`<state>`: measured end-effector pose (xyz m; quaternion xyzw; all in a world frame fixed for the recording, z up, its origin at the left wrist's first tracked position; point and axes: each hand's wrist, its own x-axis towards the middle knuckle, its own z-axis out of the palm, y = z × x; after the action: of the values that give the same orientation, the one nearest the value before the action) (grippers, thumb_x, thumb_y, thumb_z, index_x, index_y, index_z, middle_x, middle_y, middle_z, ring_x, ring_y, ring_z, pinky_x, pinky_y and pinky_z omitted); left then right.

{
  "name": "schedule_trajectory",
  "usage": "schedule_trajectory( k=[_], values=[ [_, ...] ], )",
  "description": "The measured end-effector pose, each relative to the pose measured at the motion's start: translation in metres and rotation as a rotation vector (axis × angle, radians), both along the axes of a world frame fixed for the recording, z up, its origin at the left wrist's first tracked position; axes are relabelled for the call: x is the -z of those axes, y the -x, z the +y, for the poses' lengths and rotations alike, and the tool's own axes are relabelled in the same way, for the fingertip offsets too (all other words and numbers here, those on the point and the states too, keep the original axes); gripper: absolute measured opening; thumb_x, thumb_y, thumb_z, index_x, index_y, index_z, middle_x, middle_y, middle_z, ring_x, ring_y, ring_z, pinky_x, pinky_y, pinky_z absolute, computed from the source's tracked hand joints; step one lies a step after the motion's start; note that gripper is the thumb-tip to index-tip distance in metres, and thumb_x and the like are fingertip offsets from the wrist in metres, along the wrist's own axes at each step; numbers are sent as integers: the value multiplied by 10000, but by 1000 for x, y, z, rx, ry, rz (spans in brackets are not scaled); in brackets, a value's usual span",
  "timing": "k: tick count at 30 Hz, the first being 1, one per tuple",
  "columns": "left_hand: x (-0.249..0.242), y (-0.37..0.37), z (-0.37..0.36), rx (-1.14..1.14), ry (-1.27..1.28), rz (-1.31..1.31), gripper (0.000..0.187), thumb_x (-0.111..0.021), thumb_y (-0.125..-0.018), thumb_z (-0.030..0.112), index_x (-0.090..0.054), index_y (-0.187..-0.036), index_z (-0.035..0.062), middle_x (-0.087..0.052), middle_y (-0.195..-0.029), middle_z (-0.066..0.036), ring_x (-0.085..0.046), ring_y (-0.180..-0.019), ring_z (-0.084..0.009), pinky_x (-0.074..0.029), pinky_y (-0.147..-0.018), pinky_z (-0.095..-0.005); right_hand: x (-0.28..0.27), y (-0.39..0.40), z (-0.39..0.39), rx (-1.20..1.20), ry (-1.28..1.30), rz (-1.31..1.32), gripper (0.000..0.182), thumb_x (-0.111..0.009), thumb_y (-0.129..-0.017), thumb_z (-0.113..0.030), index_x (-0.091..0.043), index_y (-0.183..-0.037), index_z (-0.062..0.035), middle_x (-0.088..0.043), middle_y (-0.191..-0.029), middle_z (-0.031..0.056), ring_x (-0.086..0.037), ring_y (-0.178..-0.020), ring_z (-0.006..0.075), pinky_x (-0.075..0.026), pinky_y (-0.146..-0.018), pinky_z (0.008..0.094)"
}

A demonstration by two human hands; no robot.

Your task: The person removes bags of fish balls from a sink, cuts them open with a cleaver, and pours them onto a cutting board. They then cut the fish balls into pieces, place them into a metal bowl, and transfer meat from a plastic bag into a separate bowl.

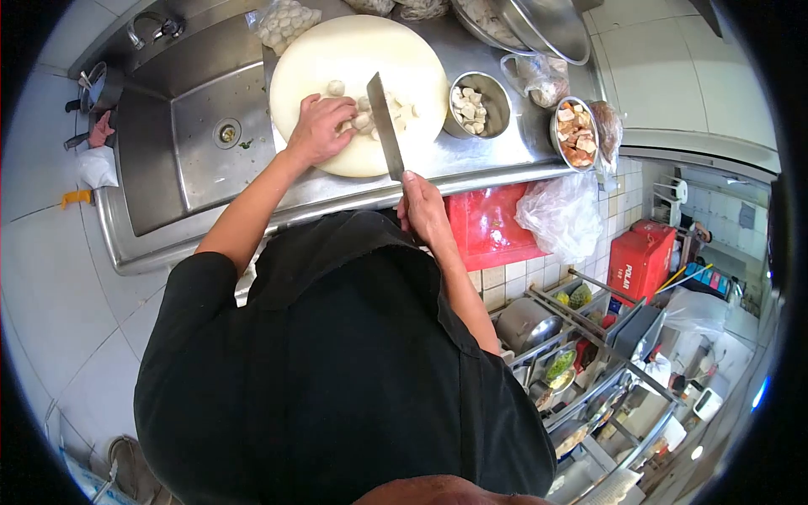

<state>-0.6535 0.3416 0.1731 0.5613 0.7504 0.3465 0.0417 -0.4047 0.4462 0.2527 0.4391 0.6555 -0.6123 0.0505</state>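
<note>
Just off the round cutting board (337, 55) at five o'clock, my right hand (425, 208) is gripping a cleaver (386, 126). Toward eight o'clock, my left hand (322, 130) is curling against pale food chunks (364, 120); whether it is pinching any, I cannot tell. A steel bowl (498, 108) is holding more at three o'clock.

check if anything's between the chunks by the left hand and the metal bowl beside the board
Yes: the knife in the right hand is over the board between them, and more chunks lie between it and the bowl.
</note>
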Motion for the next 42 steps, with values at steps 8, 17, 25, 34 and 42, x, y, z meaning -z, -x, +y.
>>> schedule_trajectory(
  k=[8,17,25,34,42],
  values=[
    [5,-2,19,-77,24,1,266,-734,-811,203,-671,-1049,104,-642,-1189,-58,-580,-1168,-261,-316,-1097,-512,-9,-4,-2,84,-43,4,512,-407,-1105,-431,-621,-1245,14,-549,-611,47,-530,-460,147,-440,-460,314],
    [-4,16,32,-5,169,46,264,-727,-806,165,-679,-1060,113,-618,-1227,-62,-551,-1211,-259,-322,-1114,-508,-20,-49,-26,86,30,20,495,-404,-1105,-454,-585,-932,-27,-545,-607,48,-517,-462,144,-414,-457,293],
    [-4,38,43,295,231,-122,355,-717,-804,130,-655,-1150,75,-619,-1329,-104,-533,-1308,-288,-335,-1152,-486,-14,-58,-31,90,25,18,485,-405,-1105,-446,-582,-923,-32,-551,-616,50,-516,-469,141,-411,-458,304],
    [0,32,22,281,57,-182,382,-763,-803,171,-652,-1141,32,-652,-1252,-134,-607,-1167,-345,-451,-1009,-439,-20,-17,-31,97,15,-37,500,-401,-1104,-438,-620,-1062,9,-567,-620,65,-556,-477,158,-441,-475,323],
    [-3,32,27,250,69,-98,330,-766,-824,212,-651,-1080,39,-658,-1165,-122,-610,-1125,-319,-451,-981,-432,-18,5,-30,102,-12,-50,527,-405,-1101,-439,-626,-1268,10,-565,-612,62,-564,-479,162,-460,-489,329]
  ],
)
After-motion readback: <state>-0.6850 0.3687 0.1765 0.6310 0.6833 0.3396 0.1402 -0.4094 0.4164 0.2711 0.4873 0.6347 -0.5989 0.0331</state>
